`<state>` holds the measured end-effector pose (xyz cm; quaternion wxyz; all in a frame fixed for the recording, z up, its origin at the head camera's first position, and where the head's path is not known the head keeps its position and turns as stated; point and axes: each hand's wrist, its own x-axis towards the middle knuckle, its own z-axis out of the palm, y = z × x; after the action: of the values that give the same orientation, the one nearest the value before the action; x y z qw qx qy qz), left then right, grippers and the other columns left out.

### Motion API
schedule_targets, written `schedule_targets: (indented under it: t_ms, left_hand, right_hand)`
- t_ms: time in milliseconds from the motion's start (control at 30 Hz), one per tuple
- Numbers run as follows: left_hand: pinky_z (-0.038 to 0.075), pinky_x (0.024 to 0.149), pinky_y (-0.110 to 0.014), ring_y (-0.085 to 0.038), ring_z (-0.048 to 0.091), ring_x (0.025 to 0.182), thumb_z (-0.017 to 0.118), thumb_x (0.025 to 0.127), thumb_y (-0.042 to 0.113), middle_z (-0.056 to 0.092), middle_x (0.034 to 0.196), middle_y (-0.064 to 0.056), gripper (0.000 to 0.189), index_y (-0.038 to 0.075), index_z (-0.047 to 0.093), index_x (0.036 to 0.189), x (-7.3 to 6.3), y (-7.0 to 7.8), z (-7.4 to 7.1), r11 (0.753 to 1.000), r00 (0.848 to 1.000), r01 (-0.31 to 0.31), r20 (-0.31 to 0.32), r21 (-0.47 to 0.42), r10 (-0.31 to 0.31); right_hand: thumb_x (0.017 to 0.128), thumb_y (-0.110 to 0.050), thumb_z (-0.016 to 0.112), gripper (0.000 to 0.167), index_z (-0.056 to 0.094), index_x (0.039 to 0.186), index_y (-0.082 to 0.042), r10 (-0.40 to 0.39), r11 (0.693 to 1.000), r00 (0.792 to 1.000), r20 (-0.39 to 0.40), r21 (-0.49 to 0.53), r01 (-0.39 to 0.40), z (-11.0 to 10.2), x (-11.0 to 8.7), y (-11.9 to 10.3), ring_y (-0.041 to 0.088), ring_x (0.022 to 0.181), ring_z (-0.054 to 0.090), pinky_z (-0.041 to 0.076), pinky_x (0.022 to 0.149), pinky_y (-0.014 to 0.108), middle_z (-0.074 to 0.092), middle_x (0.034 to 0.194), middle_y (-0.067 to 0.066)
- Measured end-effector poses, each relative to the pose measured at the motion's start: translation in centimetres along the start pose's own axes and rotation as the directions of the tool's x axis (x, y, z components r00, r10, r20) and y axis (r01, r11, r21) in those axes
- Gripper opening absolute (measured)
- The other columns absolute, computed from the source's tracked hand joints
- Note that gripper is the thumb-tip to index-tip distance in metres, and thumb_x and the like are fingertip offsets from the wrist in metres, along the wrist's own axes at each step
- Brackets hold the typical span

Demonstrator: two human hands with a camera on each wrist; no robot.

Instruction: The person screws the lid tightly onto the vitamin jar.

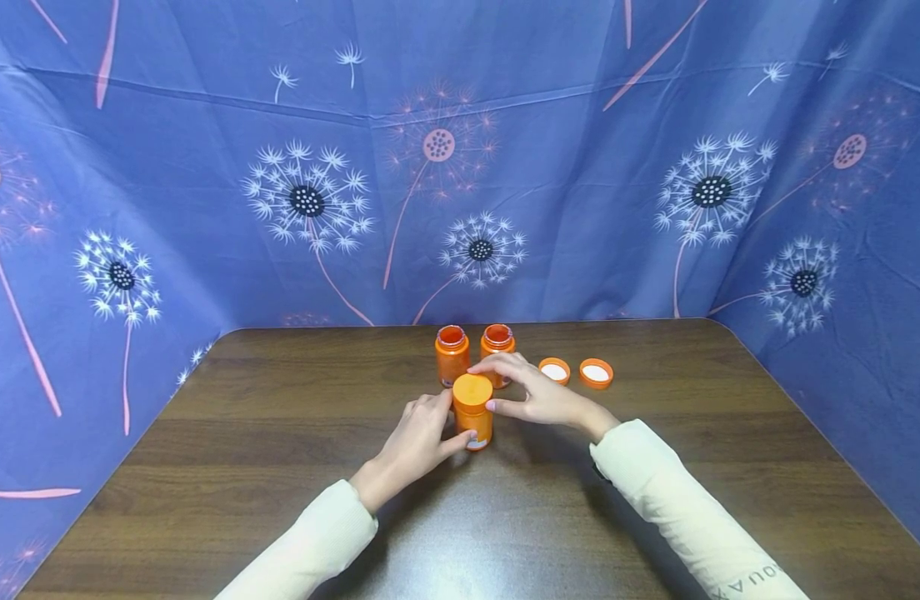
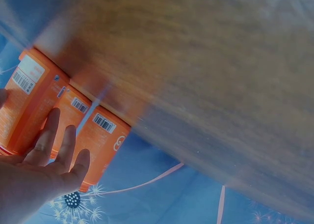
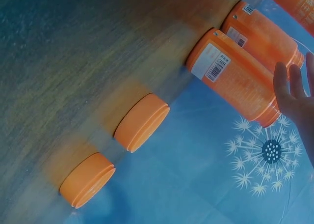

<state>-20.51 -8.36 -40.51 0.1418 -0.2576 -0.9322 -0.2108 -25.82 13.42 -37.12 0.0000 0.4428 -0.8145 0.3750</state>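
An orange bottle (image 1: 473, 432) with its orange cap (image 1: 472, 390) on top stands upright between the two hands. My left hand (image 1: 422, 437) holds the bottle's body, thumb across the front near the label and fingers along the left side. From the right, my right hand (image 1: 535, 396) grips the cap, fingers at its far edge and thumb at its near right side. In the left wrist view, the fingers of the left hand (image 2: 46, 170) reach past the labelled bottle (image 2: 34, 96). The right wrist view catches the right hand (image 3: 297, 98) at its edge, with only part of the held bottle.
Behind the hands stand two uncapped orange bottles, one at left (image 1: 452, 358) and one at right (image 1: 498, 337), partly hidden by the right hand. Two loose caps (image 1: 554, 372) lie to the right, white insides up. A blue dandelion-print cloth hangs behind the wooden table (image 1: 280, 433).
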Motion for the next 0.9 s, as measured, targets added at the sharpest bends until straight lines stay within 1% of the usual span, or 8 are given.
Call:
schedule_targets:
  t_ms: [133, 267, 333, 500, 567, 733, 900]
  left_hand:
    - [0.041, 0.08, -0.041, -0.017, 0.053, 0.079, 0.069, 0.078, 0.039, 0.062, 0.087, -0.003, 0.05, 0.01, 0.05, 0.115, 0.0, 0.0, 0.0, 1.0, 1.0, -0.007, -0.007, 0.004, 0.007]
    - [0.042, 0.078, -0.041, -0.017, 0.053, 0.077, 0.07, 0.077, 0.039, 0.062, 0.085, -0.003, 0.051, 0.01, 0.05, 0.114, 0.0, 0.0, 0.0, 1.0, 1.0, -0.015, -0.02, 0.013, 0.015]
    - [0.042, 0.079, -0.041, -0.017, 0.053, 0.077, 0.069, 0.078, 0.039, 0.062, 0.086, -0.003, 0.05, 0.01, 0.05, 0.114, 0.0, 0.0, 0.0, 1.0, 1.0, -0.013, -0.02, 0.011, 0.013]
    - [0.042, 0.08, -0.041, -0.016, 0.052, 0.078, 0.068, 0.079, 0.039, 0.062, 0.086, -0.002, 0.049, 0.011, 0.049, 0.114, 0.0, 0.0, 0.0, 1.0, 1.0, -0.007, -0.01, 0.005, 0.007]
    - [0.041, 0.08, -0.04, -0.016, 0.05, 0.077, 0.068, 0.079, 0.039, 0.061, 0.084, -0.002, 0.048, 0.012, 0.05, 0.114, 0.0, 0.0, 0.0, 1.0, 1.0, -0.007, -0.008, 0.004, 0.007]
    - [0.041, 0.078, -0.038, -0.015, 0.049, 0.076, 0.068, 0.079, 0.039, 0.059, 0.081, -0.003, 0.046, 0.012, 0.05, 0.112, 0.0, 0.0, 0.0, 1.0, 1.0, -0.008, -0.005, 0.006, 0.008]
    - [0.041, 0.079, -0.04, -0.016, 0.052, 0.078, 0.068, 0.079, 0.039, 0.06, 0.081, -0.003, 0.046, 0.011, 0.05, 0.111, 0.0, 0.0, 0.0, 1.0, 1.0, -0.019, -0.013, 0.009, 0.019]
  right_hand:
    - [0.082, -0.024, 0.068, 0.044, 0.051, 0.122, -0.02, 0.039, 0.999, 0.999, -0.027, 0.0, -0.039, 0.2, 0.0, -0.1, 0.019, 0.105, 0.044, 0.04, 0.089, 0.03, 0.052, 0.121, -0.006]
    - [0.079, -0.027, 0.071, 0.044, 0.052, 0.118, -0.019, 0.078, 0.997, 0.995, -0.061, -0.003, -0.078, 0.6, -0.1, -0.4, 0.013, 0.102, 0.043, 0.038, 0.087, 0.028, 0.053, 0.115, -0.004]
    - [0.078, -0.024, 0.072, 0.045, 0.052, 0.117, -0.016, 0.105, 0.994, 0.991, -0.08, -0.001, -0.105, 0.7, -0.1, -0.7, 0.014, 0.1, 0.044, 0.038, 0.087, 0.028, 0.053, 0.112, -0.001]
    - [0.076, -0.015, 0.073, 0.044, 0.05, 0.112, -0.005, 0.145, 0.989, 0.983, -0.111, 0.013, -0.145, 0.4, -0.1, -3.5, 0.018, 0.097, 0.046, 0.038, 0.086, 0.03, 0.053, 0.106, 0.008]
    - [0.076, -0.014, 0.073, 0.044, 0.049, 0.112, -0.003, 0.155, 0.988, 0.981, -0.119, 0.031, -0.152, 0.3, -0.1, -4.4, 0.019, 0.098, 0.047, 0.039, 0.087, 0.031, 0.052, 0.106, 0.008]
    - [0.075, -0.014, 0.074, 0.047, 0.047, 0.112, -0.001, 0.161, 0.987, 0.977, -0.137, 0.051, -0.155, 0.7, -0.1, -4.2, 0.022, 0.102, 0.05, 0.04, 0.089, 0.034, 0.052, 0.107, 0.009]
    - [0.075, -0.014, 0.074, 0.048, 0.046, 0.112, 0.0, 0.158, 0.987, 0.978, -0.14, 0.061, -0.15, 0.8, -0.1, -4.1, 0.025, 0.103, 0.05, 0.042, 0.09, 0.034, 0.051, 0.108, 0.009]
